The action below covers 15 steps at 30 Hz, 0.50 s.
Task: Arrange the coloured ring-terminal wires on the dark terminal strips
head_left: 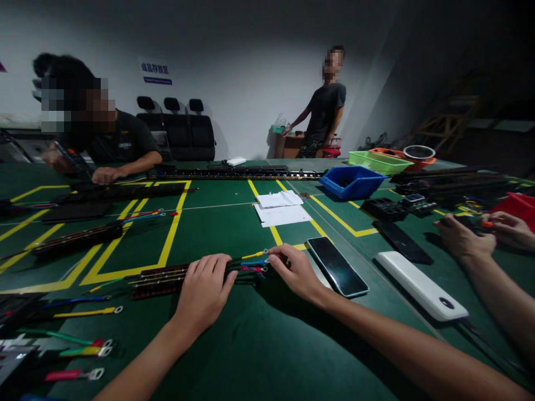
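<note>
A long black strip (161,278) with coloured wires lies across the green table (259,345) in front of me. My left hand (203,289) rests on top of it, fingers curled over the strip near its right end. My right hand (295,271) pinches the bundle of coloured wires (251,264) that sticks out of that end: yellow, blue, red and green leads with ring terminals. A yellow lead (256,254) points up and right between my hands.
A phone (337,265) and a white power bank (421,285) lie right of my hand. Loose coloured leads (79,351) lie at the left. White papers (281,207), a blue bin (352,181), more strips, a co-worker's hands (480,231) at right, a seated person (104,147), a standing person (324,111).
</note>
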{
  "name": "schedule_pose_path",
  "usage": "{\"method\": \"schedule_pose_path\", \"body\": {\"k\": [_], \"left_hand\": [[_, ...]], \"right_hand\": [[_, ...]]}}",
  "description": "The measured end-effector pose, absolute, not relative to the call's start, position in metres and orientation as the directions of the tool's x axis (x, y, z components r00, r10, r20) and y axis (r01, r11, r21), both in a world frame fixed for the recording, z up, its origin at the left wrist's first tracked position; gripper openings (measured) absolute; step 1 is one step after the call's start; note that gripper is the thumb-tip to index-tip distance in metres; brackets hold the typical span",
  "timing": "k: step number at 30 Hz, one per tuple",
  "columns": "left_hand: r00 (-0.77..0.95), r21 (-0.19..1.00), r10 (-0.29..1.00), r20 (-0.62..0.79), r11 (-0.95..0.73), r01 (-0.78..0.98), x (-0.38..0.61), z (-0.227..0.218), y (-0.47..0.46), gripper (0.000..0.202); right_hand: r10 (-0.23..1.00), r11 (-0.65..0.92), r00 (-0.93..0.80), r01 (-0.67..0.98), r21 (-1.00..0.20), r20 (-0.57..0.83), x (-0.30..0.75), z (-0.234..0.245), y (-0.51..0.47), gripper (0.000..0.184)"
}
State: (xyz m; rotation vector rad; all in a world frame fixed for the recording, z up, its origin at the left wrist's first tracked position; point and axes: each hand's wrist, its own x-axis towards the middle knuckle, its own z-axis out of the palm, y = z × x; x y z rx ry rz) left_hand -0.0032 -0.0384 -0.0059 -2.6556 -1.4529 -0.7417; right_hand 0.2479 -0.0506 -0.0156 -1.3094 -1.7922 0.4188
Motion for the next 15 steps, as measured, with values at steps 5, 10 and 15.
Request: {"method": "schedule_pose_path", "body": {"k": [5,10,15], "left_hand": [[0.456,0.187,0.79,0.411,-0.562,0.805,-0.0042,-0.0067,-0.0376,0.034],[0.452,0.203,0.793,0.409,-0.561,0.802,-0.0031,-0.0053,-0.0383,0.033],[0.453,0.202,0.796,0.401,-0.559,0.804,-0.0026,-0.003,-0.0395,0.033]], "right_hand": [[0.833,0.541,-0.248,0.551,-0.636,0.494,0.2493,-0.0109,-0.0576,0.037],[0.894,0.39,-0.096,0.647,-0.656,0.437,0.2494,-0.018,-0.0513,0.022],[0.895,0.409,-0.163,0.669,-0.621,0.415,0.2483,-0.0187,-0.0491,0.031]]}}
